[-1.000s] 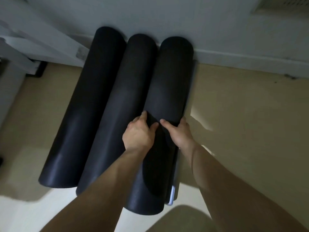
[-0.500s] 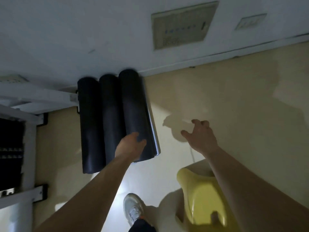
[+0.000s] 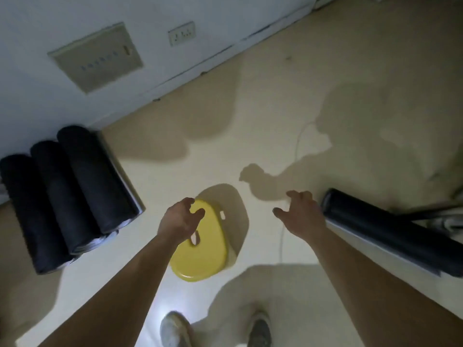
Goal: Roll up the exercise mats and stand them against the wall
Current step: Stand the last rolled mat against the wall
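Left grip [image 3: 179, 219] apart over yellow stool [image 3: 205, 254]; right grip [image 3: 300, 214] apart near rolled mat [image 3: 388, 229]

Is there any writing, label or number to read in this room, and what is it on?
Nothing can be read for certain.
Wall panel: a row of small bluish marks, too blurred to read.
Wall socket: only dark slots, no legible lettering.
Rolled mats and yellow stool: no text shows.
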{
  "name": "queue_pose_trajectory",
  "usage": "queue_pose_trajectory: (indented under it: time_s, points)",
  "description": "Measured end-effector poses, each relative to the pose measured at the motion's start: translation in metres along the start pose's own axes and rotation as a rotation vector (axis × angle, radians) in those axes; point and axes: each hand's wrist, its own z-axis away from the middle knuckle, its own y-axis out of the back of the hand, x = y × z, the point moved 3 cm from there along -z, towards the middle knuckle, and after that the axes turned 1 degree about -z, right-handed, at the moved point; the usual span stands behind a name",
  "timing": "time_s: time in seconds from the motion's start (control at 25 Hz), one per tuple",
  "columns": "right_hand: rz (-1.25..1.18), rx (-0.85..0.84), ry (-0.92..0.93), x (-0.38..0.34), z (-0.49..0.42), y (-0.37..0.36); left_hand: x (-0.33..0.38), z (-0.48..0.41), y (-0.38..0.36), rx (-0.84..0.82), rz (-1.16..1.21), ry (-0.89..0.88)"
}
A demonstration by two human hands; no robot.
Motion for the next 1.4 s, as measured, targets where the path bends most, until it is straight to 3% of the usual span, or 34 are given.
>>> queue_pose_trajectory:
  time_s: [0.24,0.4,0.64,0.92,1.12,1.24,1.4]
  points:
    - [-0.185,0.109,-0.363,0.276,0.108,0.034,0.116,0.097,-0.181,-0.175,-0.209,-0.217]
    - [-0.309,0.149,-0.494,0.417,0.149,0.014,0.169,0.142,-0.307,-0.232,-0.285,-0.336]
    - [-0.421,0.107,-0.573,0.584,0.125,-0.024,0.216,0.148,-0.464,-0.269,-0.343,-0.268]
    - [-0.697,0.246,-0.602,0.733,-0.040,-0.055,0.274,0.013,-0.591,-0.004,-0.246,-0.226]
    - [-0.759,0.450,-0.622,0.814,-0.158,-0.073,0.291,-0.111,-0.626,0.240,-0.150,-0.183]
    - [-0.777,0.550,-0.645,0.844,-0.198,-0.080,0.291,-0.169,-0.632,0.208,-0.003,-0.102]
    - [-0.840,0.654,-0.654,0.868,-0.221,-0.090,0.270,-0.201,-0.651,0.220,0.192,-0.183]
